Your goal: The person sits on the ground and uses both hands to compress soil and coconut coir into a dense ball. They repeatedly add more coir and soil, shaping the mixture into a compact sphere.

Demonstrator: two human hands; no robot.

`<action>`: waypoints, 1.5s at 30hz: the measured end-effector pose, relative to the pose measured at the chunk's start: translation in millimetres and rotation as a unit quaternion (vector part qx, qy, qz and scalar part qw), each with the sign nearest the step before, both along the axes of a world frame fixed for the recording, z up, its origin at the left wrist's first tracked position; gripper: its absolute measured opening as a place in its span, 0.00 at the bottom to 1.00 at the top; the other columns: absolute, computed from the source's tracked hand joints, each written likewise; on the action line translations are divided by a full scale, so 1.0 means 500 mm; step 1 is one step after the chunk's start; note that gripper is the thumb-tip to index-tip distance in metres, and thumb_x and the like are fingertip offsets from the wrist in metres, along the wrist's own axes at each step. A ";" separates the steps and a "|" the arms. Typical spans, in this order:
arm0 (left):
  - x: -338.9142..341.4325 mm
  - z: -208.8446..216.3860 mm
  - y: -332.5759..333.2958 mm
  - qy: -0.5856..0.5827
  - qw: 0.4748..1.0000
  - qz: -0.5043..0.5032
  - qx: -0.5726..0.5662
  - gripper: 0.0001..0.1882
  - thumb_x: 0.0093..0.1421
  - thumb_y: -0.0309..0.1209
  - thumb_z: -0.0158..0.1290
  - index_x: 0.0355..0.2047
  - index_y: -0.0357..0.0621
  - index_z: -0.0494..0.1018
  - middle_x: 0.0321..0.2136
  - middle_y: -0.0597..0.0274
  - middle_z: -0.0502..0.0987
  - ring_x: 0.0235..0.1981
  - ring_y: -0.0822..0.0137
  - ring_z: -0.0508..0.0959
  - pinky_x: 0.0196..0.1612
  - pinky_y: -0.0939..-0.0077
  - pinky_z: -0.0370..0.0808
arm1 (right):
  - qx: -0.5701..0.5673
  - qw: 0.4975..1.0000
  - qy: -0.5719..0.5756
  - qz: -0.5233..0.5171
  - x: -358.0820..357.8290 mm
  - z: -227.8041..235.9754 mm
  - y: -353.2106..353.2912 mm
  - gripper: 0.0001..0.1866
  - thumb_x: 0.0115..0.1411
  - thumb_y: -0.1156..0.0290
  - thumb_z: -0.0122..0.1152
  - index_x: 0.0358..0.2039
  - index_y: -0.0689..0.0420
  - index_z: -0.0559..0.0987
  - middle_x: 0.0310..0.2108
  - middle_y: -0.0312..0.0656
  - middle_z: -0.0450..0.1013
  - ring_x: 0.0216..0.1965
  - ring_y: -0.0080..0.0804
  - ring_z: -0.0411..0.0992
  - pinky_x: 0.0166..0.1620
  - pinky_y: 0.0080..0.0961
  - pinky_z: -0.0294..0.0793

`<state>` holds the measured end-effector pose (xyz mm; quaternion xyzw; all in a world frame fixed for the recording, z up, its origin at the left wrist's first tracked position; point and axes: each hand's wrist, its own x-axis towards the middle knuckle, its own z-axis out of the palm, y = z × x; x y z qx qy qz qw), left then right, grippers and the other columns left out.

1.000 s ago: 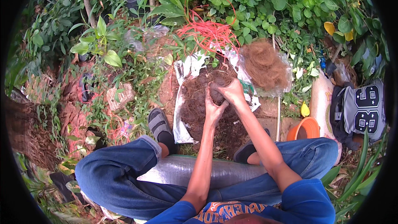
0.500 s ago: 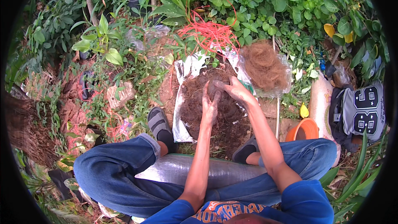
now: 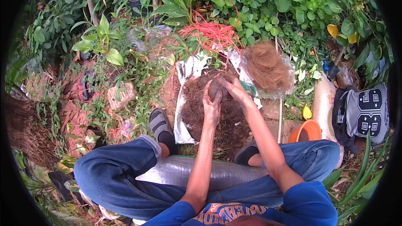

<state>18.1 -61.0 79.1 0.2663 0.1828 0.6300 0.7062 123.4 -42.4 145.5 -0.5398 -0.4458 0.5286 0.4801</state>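
Observation:
A dark clump of soil [image 3: 216,88] sits between my two hands, over a heap of dark, fibrous soil [image 3: 193,100] on a white plastic sheet [image 3: 181,125]. My left hand [image 3: 211,105] cups the clump from the left and below, its thumb against the front. From the right, my right hand [image 3: 233,88] lays its fingers over the clump's upper side. Both hands are smeared with dirt. Thin roots or fibres stick out of the heap around them. The underside of the clump is hidden by my palms.
Brown coconut fibre [image 3: 268,65] lies on clear plastic to the right of the heap. Tangled red plastic string [image 3: 211,35] lies beyond it. An orange pot [image 3: 305,132] stands by my right knee, near a grey-and-black cloth [image 3: 370,113]. A stone block [image 3: 121,95] is at left.
My right hand has shifted slightly, its fingers now wrapped further over the top of the clump. The clump shows more plainly between my hands, which stay above the heap.

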 end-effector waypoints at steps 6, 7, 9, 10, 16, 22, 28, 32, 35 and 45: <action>0.014 -0.021 -0.026 -0.066 0.991 0.043 -0.105 0.31 0.56 0.38 0.47 0.60 0.43 0.58 0.52 0.59 0.69 0.53 0.65 0.70 0.55 0.69 0.68 | 0.129 0.944 -0.287 -0.094 -0.050 0.019 -0.021 0.25 0.39 0.54 0.75 0.34 0.57 0.81 0.27 0.41 0.79 0.30 0.29 0.77 0.38 0.27 0.75; 0.017 -0.027 -0.022 -0.122 0.985 0.039 -0.114 0.30 0.55 0.37 0.47 0.59 0.45 0.60 0.51 0.60 0.69 0.53 0.65 0.70 0.55 0.69 0.68 | 0.133 0.922 -0.343 -0.124 -0.063 0.032 -0.033 0.24 0.38 0.53 0.75 0.33 0.56 0.82 0.26 0.43 0.79 0.29 0.31 0.78 0.38 0.27 0.75; 0.006 -0.036 -0.016 -0.230 0.964 0.035 -0.129 0.28 0.54 0.35 0.46 0.57 0.47 0.63 0.49 0.60 0.70 0.52 0.64 0.70 0.55 0.68 0.68 | 0.190 0.899 -0.365 -0.146 -0.087 0.014 -0.033 0.25 0.35 0.53 0.75 0.33 0.55 0.83 0.27 0.45 0.79 0.28 0.38 0.78 0.38 0.31 0.76; -0.007 -0.038 -0.016 -0.245 0.965 0.022 -0.095 0.23 0.56 0.38 0.47 0.53 0.48 0.66 0.49 0.60 0.70 0.51 0.62 0.71 0.55 0.68 0.68 | 0.192 0.898 -0.371 -0.137 -0.096 0.007 -0.030 0.25 0.36 0.53 0.75 0.33 0.55 0.83 0.27 0.46 0.79 0.29 0.39 0.78 0.38 0.31 0.76; -0.034 0.039 -0.005 -0.259 0.922 0.005 -0.289 0.19 0.60 0.43 0.46 0.44 0.44 0.70 0.47 0.58 0.72 0.48 0.59 0.72 0.53 0.64 0.70 | 0.264 0.887 -0.371 -0.079 -0.079 -0.009 -0.039 0.27 0.36 0.54 0.73 0.35 0.58 0.82 0.32 0.48 0.78 0.33 0.43 0.78 0.40 0.33 0.76; -0.064 -0.015 0.004 -0.243 0.960 -0.078 -0.115 0.17 0.61 0.42 0.46 0.42 0.43 0.70 0.46 0.56 0.72 0.47 0.59 0.73 0.51 0.64 0.71 | 0.354 0.848 -0.394 -0.009 -0.111 -0.010 -0.043 0.25 0.36 0.59 0.72 0.34 0.60 0.81 0.34 0.48 0.77 0.37 0.44 0.77 0.42 0.34 0.76; -0.074 -0.050 0.016 -0.284 0.946 -0.108 -0.111 0.16 0.62 0.41 0.45 0.42 0.42 0.70 0.45 0.55 0.73 0.45 0.59 0.74 0.49 0.63 0.72 | 0.358 0.862 -0.358 0.016 -0.109 -0.029 -0.037 0.23 0.35 0.62 0.71 0.34 0.59 0.81 0.33 0.48 0.78 0.35 0.42 0.77 0.40 0.32 0.76; -0.067 -0.037 0.016 -0.260 0.949 -0.103 -0.145 0.18 0.62 0.41 0.45 0.43 0.40 0.70 0.41 0.55 0.75 0.42 0.59 0.76 0.48 0.62 0.73 | 0.297 0.896 -0.329 0.025 -0.081 -0.022 -0.035 0.24 0.33 0.62 0.72 0.34 0.58 0.81 0.33 0.46 0.78 0.35 0.39 0.78 0.41 0.30 0.76; -0.059 -0.024 0.014 -0.217 0.953 -0.118 -0.178 0.20 0.60 0.43 0.45 0.43 0.39 0.70 0.39 0.55 0.76 0.41 0.58 0.76 0.48 0.63 0.73 | 0.332 0.890 -0.307 0.060 -0.061 -0.021 -0.030 0.25 0.33 0.62 0.72 0.34 0.59 0.81 0.33 0.45 0.78 0.34 0.39 0.78 0.42 0.30 0.76; -0.078 -0.104 0.019 -0.253 0.952 -0.078 -0.155 0.21 0.60 0.47 0.44 0.42 0.43 0.71 0.42 0.58 0.75 0.42 0.60 0.75 0.45 0.64 0.74 | 0.329 0.889 -0.300 0.111 -0.098 0.003 -0.038 0.25 0.33 0.62 0.72 0.35 0.57 0.81 0.36 0.46 0.78 0.39 0.40 0.77 0.46 0.32 0.74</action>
